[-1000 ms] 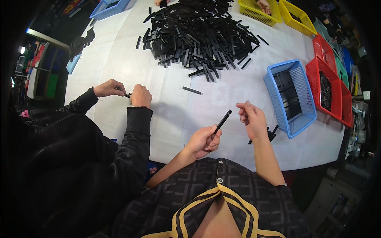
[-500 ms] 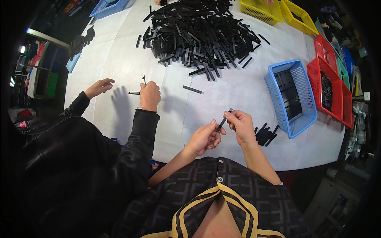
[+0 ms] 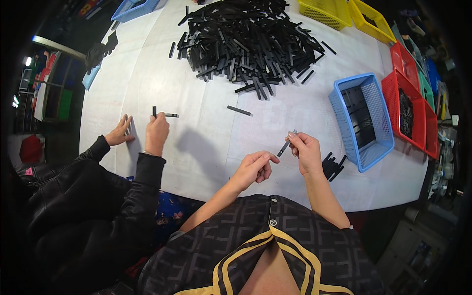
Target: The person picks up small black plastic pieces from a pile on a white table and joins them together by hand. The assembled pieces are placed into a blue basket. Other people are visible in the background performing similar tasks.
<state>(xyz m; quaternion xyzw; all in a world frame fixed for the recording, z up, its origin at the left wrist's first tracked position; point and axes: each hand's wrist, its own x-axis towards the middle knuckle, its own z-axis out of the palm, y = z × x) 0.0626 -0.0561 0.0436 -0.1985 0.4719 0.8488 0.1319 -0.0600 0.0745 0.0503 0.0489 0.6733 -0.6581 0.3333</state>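
My right hand (image 3: pixel 306 152) pinches a short black strip (image 3: pixel 285 145) between thumb and fingers, holding it tilted above the white table (image 3: pixel 206 137). My left hand (image 3: pixel 254 167) hovers just left of the strip with fingers loosely curled, its fingertips close to the strip's lower end; whether it touches I cannot tell. A few small black pieces (image 3: pixel 333 165) lie on the table right of my right hand. A large heap of black strips (image 3: pixel 246 39) covers the far middle of the table.
A blue basket (image 3: pixel 363 120) with black strips stands at my right; red baskets (image 3: pixel 405 98) lie beyond it, yellow ones (image 3: pixel 344 12) at the far right. A person in a black jacket sits at my left, one hand (image 3: pixel 156 132) holding a small black piece. One loose strip (image 3: pixel 239 110) lies mid-table.
My hands came together, then my left hand let the strip go and drew back left; my right hand keeps it. The neighbour's hands moved apart and one now rests flat on the table.
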